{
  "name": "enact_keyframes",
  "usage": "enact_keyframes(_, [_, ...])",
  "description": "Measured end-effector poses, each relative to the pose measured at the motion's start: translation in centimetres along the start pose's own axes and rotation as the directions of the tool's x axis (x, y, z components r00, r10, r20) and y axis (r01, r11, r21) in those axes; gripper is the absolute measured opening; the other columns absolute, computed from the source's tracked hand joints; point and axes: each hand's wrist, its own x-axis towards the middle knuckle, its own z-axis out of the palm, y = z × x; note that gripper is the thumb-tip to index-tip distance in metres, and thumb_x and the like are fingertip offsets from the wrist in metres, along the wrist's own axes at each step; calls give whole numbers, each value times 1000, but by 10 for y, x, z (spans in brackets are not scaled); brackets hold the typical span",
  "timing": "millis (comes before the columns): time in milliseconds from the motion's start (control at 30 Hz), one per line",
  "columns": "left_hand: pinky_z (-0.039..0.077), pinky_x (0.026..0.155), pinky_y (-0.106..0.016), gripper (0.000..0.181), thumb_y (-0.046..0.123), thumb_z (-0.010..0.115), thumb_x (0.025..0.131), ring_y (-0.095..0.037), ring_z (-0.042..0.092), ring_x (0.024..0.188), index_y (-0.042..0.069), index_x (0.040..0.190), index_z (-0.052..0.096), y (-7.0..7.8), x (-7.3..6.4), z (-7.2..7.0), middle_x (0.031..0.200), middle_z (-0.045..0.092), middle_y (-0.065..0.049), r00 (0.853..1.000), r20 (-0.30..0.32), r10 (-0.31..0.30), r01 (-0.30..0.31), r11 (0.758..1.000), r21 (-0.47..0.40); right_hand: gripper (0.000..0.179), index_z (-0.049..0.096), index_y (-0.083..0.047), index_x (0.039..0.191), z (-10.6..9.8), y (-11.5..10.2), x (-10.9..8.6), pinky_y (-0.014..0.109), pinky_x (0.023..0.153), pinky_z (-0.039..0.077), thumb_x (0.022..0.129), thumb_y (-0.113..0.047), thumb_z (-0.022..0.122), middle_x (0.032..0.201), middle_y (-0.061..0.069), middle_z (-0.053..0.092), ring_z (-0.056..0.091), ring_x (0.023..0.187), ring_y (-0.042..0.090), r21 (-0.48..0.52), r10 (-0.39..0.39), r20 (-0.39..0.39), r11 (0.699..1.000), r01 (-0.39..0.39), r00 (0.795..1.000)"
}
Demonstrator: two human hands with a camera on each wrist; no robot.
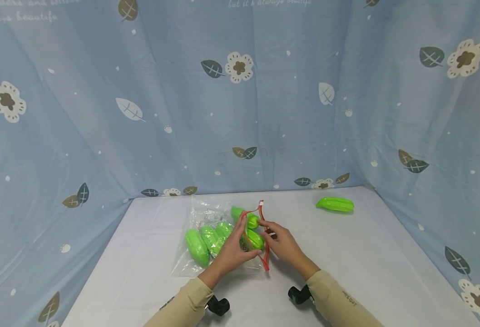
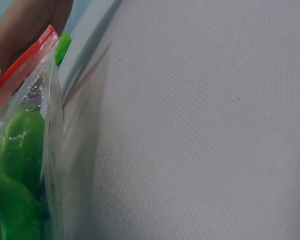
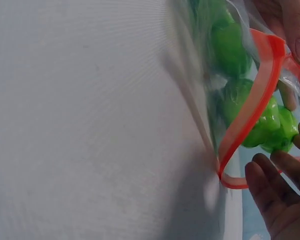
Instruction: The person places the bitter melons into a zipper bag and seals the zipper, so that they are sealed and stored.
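A clear zip bag [image 1: 184, 268] with a red zip rim [image 1: 266, 256] lies on the table, its mouth gaping to the right. Several green, ridged, cucumber-like vegetables [image 1: 196, 247] are inside it. My left hand [image 1: 232, 247] holds the rim, with the thumb on the near side and fingers on the far side. At the mouth, my right hand [image 1: 284, 245] reaches in with extended fingers. Its fingertips touch the end of a green vegetable [image 3: 285, 127] lying in the opening. The palm side of the left hand is hidden.
Another green vegetable [image 1: 335, 204] lies alone at the table's back right. The white tabletop [image 1: 346, 254] meets a blue patterned curtain [image 1: 240, 113] at the back and sides. Black wrist-worn devices [image 1: 218, 305] hang below both sleeves.
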Motion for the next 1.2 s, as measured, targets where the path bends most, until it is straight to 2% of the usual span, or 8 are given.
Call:
enact_keyframes(233, [34,116,-55,109,29,86,83,-35,24,151,11,164,17,-1,1,1,170,10,-7,1000,0,-21,21,1000,16,42,56,-18,147,-1,0,4,44,93,55,105,-14,56,141,6,61,62,112,21,2,15,75,1000,-15,997])
enact_keyframes(433, [33,117,-54,109,29,86,83,-33,22,152,8,164,17,-2,1,0,170,9,-8,1000,-2,-11,11,1000,-1,47,52,-19,151,-2,-1,7,46,92,53,105,-9,52,148,8,55,61,116,25,24,16,142,1000,-20,990])
enact_keyframes(667, [32,118,-54,109,27,86,83,-31,19,153,9,164,16,-3,1,0,171,8,-6,1000,3,-12,12,1000,-29,49,49,-17,153,-5,-4,6,54,101,48,105,-7,49,152,8,51,54,131,33,32,10,192,999,-17,981])
enact_keyframes(967, [30,118,-56,107,29,85,84,-34,18,153,8,164,17,-5,0,1,170,8,-9,1000,9,-30,30,999,-35,49,48,-16,153,-6,-3,5,55,103,48,105,-6,49,152,5,52,56,130,34,12,3,185,1000,-5,983])
enact_keyframes(1200, [28,119,-56,108,28,86,83,-35,19,153,9,164,16,-6,1,1,170,8,-9,999,2,-43,44,998,-39,47,51,-17,151,-9,3,3,51,98,52,105,-9,52,142,6,61,60,124,29,-4,12,159,1000,-12,987])
